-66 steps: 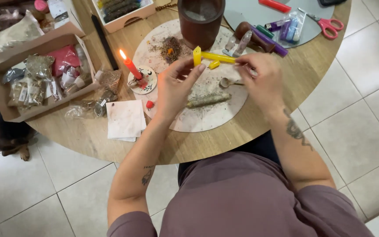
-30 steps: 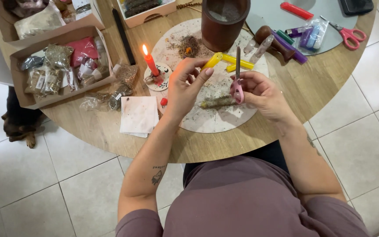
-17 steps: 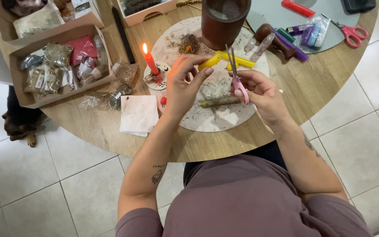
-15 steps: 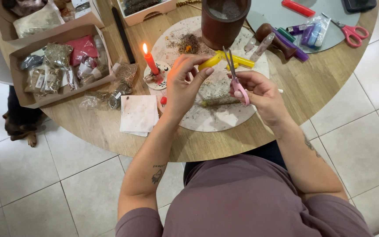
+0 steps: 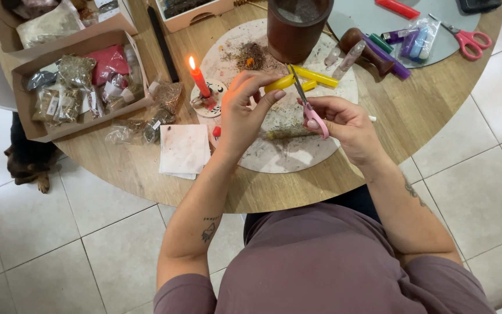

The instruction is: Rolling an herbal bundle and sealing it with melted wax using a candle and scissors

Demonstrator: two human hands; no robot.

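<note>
My left hand [image 5: 240, 116] pinches a short yellow candle piece [image 5: 278, 84] above a round pale board [image 5: 297, 154]. My right hand [image 5: 342, 123] grips small pink-handled scissors [image 5: 307, 104], whose blades point up and left toward the yellow piece. A longer yellow candle [image 5: 316, 76] and a small yellow stub [image 5: 308, 85] lie on the board behind the blades. A herb-coated stick [image 5: 289, 133] lies on the board between my hands.
A lit red candle [image 5: 199, 81] stands on a small holder left of my left hand. A brown cylinder [image 5: 297, 26], loose herbs [image 5: 251, 56], white napkins [image 5: 183, 150], cardboard boxes of herb bags [image 5: 76, 87], red scissors [image 5: 466, 38] and lighters sit on the round wooden table [image 5: 413, 110]. A dog [image 5: 24, 160] lies below left.
My right hand picked up the pink scissors and swung the blades from upright to tilted left, close to the yellow piece. The left hand tipped the piece from upright to nearly flat.
</note>
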